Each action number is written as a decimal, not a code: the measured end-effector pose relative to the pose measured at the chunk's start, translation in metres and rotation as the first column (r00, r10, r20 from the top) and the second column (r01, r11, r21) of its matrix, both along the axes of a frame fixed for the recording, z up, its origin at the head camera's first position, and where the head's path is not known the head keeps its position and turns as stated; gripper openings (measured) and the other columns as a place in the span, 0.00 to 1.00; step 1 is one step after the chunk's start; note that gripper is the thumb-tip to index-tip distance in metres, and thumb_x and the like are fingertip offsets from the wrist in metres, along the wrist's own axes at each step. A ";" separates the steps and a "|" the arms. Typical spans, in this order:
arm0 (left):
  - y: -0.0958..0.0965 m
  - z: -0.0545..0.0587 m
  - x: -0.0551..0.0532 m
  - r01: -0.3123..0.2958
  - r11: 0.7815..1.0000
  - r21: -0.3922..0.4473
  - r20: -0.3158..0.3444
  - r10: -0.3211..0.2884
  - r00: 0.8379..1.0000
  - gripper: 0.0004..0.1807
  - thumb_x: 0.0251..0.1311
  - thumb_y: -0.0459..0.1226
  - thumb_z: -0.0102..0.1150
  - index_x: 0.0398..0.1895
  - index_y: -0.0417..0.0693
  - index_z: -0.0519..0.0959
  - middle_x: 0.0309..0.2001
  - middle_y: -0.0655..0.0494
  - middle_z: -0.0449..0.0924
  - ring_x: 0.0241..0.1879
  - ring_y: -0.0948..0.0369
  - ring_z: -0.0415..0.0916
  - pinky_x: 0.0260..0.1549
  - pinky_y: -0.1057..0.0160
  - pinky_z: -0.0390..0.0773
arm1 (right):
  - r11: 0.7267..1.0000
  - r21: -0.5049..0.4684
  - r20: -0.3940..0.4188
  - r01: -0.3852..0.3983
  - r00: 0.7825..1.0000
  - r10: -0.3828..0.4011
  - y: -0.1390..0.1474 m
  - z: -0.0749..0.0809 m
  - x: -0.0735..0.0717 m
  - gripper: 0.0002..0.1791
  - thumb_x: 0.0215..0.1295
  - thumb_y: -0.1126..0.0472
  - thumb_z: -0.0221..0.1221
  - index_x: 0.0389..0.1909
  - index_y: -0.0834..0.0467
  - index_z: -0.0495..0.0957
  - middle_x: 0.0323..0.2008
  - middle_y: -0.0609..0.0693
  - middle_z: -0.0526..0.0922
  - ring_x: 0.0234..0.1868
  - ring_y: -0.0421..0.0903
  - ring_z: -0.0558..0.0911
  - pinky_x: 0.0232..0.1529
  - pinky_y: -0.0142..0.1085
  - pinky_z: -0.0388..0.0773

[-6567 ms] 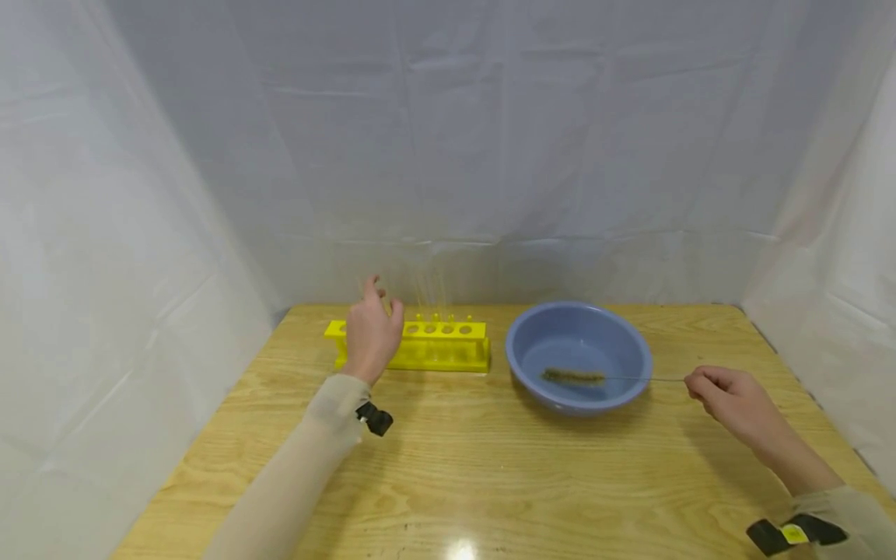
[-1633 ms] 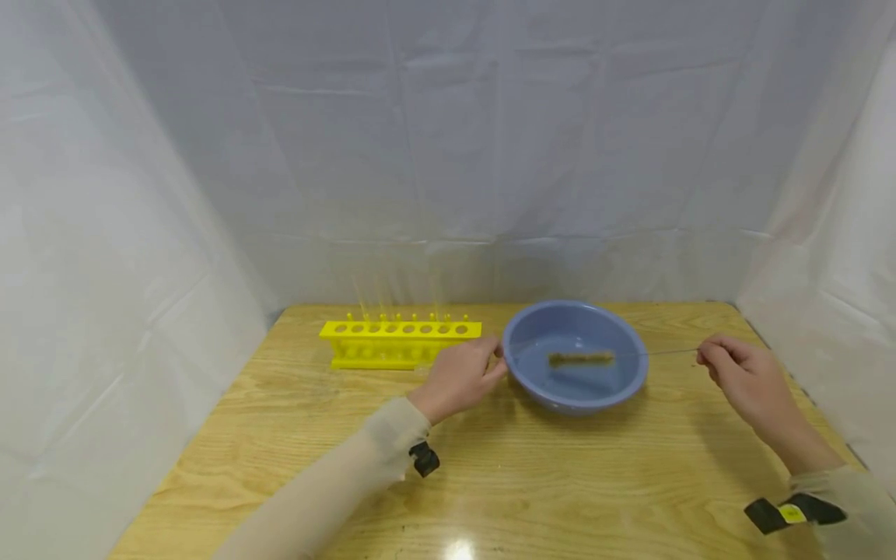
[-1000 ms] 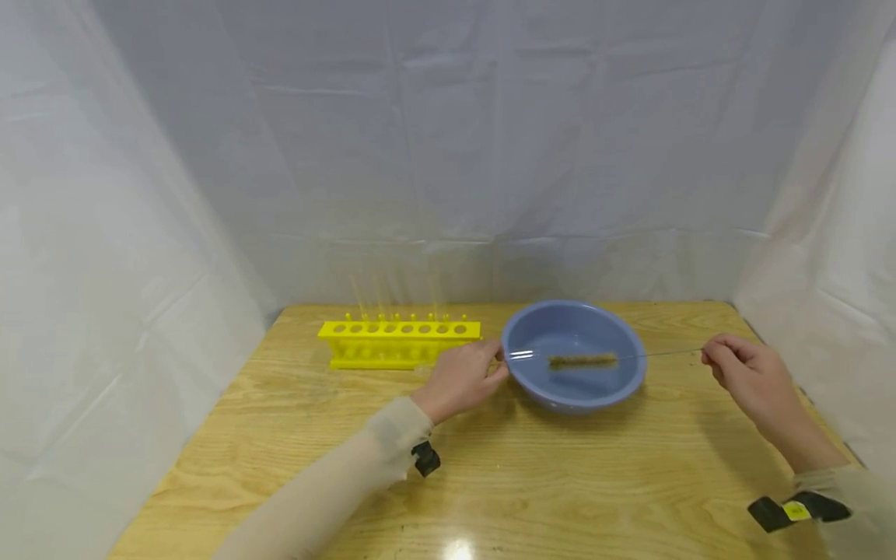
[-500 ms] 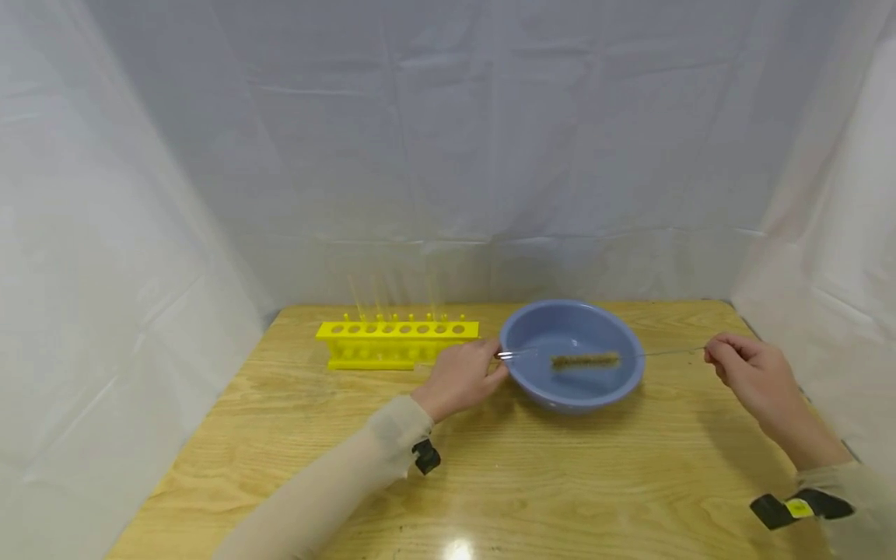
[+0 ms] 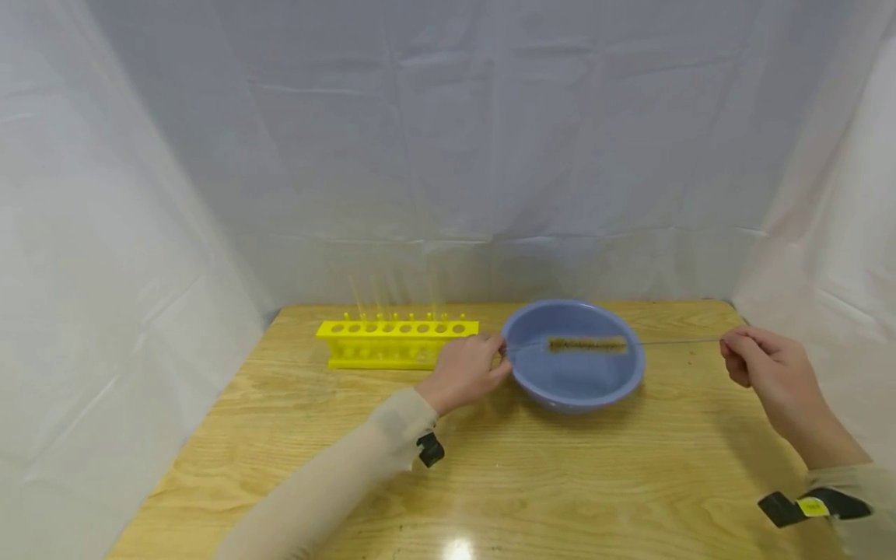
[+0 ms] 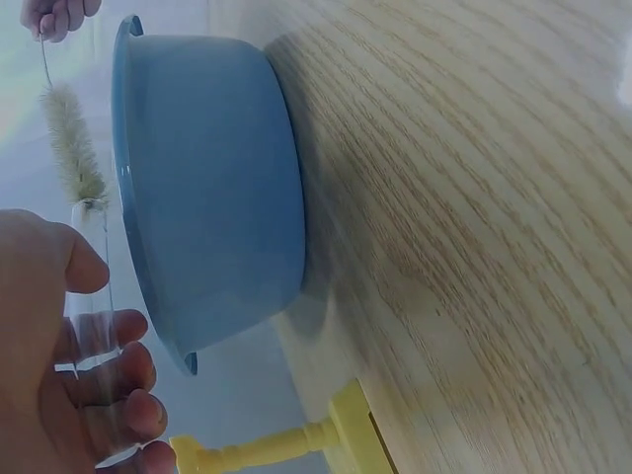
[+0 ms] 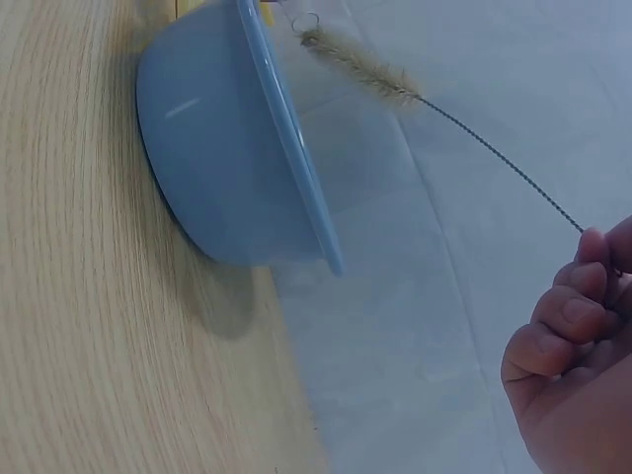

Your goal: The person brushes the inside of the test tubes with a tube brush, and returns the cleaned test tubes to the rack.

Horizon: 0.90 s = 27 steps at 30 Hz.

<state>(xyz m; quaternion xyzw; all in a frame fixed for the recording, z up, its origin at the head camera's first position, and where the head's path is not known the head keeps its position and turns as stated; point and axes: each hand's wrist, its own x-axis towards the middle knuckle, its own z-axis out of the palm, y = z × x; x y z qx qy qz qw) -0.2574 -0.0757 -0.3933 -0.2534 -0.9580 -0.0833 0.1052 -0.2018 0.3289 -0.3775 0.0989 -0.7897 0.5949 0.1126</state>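
Observation:
Over the left rim of a blue basin (image 5: 574, 389), my left hand (image 5: 467, 372) holds a clear glass test tube (image 6: 94, 331), its fingers curled round it in the left wrist view. The tube's mouth points right, towards the basin's middle. My right hand (image 5: 773, 373), right of the basin, pinches the thin twisted wire handle of a test tube brush (image 5: 588, 344). The brush's tan bristles (image 7: 360, 67) lie level above the basin. Their tip is at the tube's mouth; whether it sits just inside, I cannot tell.
A yellow test tube rack (image 5: 399, 330) stands left of the basin, behind my left hand, with several clear tubes or rods faintly visible at it. Everything rests on a wooden table (image 5: 532, 482). White sheeting (image 5: 448, 155) hangs behind and at both sides.
Since the oldest frame, my left hand has moved from the rack to the basin's left rim and taken a test tube. In the last half second, the brush and right hand shifted slightly right and up.

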 end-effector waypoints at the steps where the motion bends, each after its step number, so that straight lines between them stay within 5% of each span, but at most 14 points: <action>1: 0.000 0.000 0.000 0.002 1.000 0.000 -0.003 -0.002 1.000 0.13 0.70 0.50 0.50 0.43 0.55 0.81 0.36 0.60 0.83 0.27 0.65 0.76 0.18 0.67 0.69 | 1.000 -0.023 0.000 -0.015 1.000 0.015 0.000 -0.001 0.000 0.18 0.79 0.59 0.49 0.31 0.65 0.76 0.17 0.51 0.66 0.21 0.49 0.62 0.26 0.41 0.56; 9: 0.003 0.000 0.000 0.030 0.999 -0.011 -0.038 -0.030 0.999 0.09 0.68 0.47 0.52 0.40 0.55 0.79 0.38 0.59 0.84 0.29 0.62 0.78 0.20 0.64 0.70 | 0.971 -0.203 -0.018 -0.129 0.992 0.128 0.000 -0.004 0.002 0.17 0.79 0.60 0.50 0.31 0.65 0.77 0.21 0.50 0.69 0.23 0.46 0.63 0.27 0.42 0.55; 27: 0.002 -0.005 -0.001 0.043 0.999 -0.002 -0.026 -0.043 0.999 0.11 0.70 0.48 0.50 0.41 0.55 0.78 0.39 0.60 0.84 0.28 0.65 0.76 0.21 0.67 0.69 | 0.938 -0.297 -0.048 -0.179 0.984 0.172 0.004 -0.006 0.000 0.17 0.79 0.61 0.48 0.31 0.67 0.76 0.23 0.50 0.70 0.22 0.47 0.62 0.26 0.43 0.54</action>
